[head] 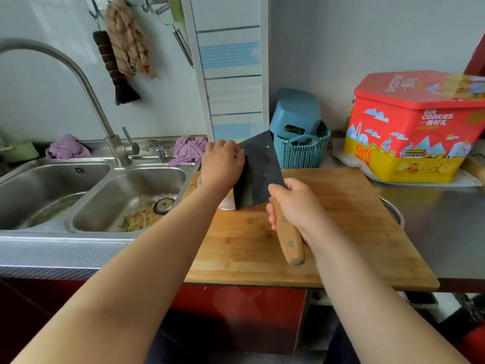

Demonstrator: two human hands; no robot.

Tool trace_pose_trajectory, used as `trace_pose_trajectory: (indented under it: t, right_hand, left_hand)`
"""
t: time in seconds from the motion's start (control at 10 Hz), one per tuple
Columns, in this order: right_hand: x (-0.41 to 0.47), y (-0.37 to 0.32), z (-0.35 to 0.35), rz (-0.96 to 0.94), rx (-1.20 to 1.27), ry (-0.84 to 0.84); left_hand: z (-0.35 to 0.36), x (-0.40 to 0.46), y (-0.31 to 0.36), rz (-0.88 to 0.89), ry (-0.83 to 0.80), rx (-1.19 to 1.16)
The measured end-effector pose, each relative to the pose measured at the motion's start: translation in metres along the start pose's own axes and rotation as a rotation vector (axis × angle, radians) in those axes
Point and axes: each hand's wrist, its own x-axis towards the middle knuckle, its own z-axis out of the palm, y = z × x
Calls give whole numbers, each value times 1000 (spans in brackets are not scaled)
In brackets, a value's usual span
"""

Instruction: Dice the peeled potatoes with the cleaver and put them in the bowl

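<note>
My right hand [296, 206] grips the wooden handle of the cleaver [258, 172], whose dark blade is tilted up on its edge over the left end of the wooden cutting board [341, 232]. My left hand [223, 164] lies against the blade's left face with its fingers curled at the blade's far edge. Just under them a white bowl [227, 204] stands at the board's left edge, mostly hidden by my left wrist and the blade. A bit of pale yellow potato [231, 191] shows inside it. No potato lies on the visible part of the board.
A double steel sink [110, 185] with peelings in its right basin lies to the left, with a tall tap [115, 145]. Behind the board stand a teal basket [301, 151] and a red cookie tin [414, 127]. A steel bowl's rim [395, 212] pokes out from under the board's right side.
</note>
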Motion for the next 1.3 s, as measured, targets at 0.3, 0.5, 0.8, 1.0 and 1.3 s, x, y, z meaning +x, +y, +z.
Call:
trace_pose_trajectory:
  t: [0.3, 0.5, 0.8, 1.0, 1.3]
  right_hand:
    - [-11, 10, -28, -5, 3, 84]
    - [-22, 11, -37, -43, 40, 129]
    - [-30, 9, -71, -183, -367, 196]
    - [-6, 33, -75, -62, -786, 91]
    - [-4, 53, -76, -10, -1067, 48]
  left_hand:
    - [-6, 5, -22, -63, -118, 12]
    - [-9, 0, -26, -59, -158, -57]
    - [-2, -26, -31, -52, -87, -165]
    - [-3, -36, -28, 35, -56, -169]
    - [-6, -39, -30, 32, -63, -191]
